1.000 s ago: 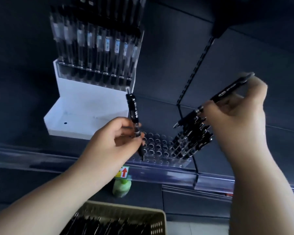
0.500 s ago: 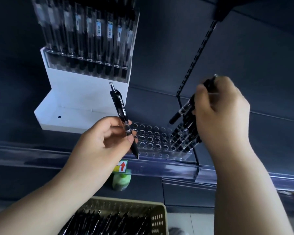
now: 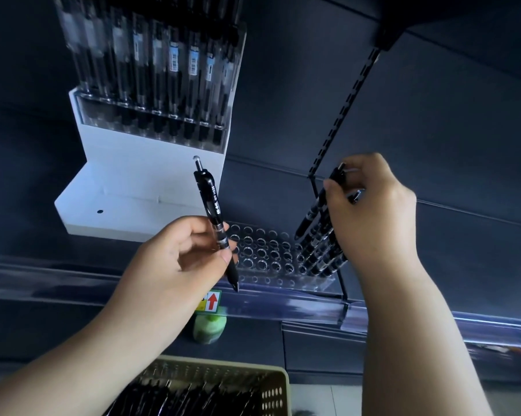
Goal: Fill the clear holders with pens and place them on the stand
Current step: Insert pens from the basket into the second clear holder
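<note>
Left hand [image 3: 178,259] pinching a black pen [image 3: 212,211] left of the clear holder [image 3: 262,250], right hand [image 3: 373,211] gripping a second pen [image 3: 313,210] at its right end.

A shop: dark retail shelving [image 3: 433,121] with a clear price-tag rail [image 3: 73,277].

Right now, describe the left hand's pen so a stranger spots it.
Find the white stand. Just right of its lower step, the left hand pinches one black pen, clicker up. Unlike the pens in the clear holder by the right hand, it sits in no slot.
</note>
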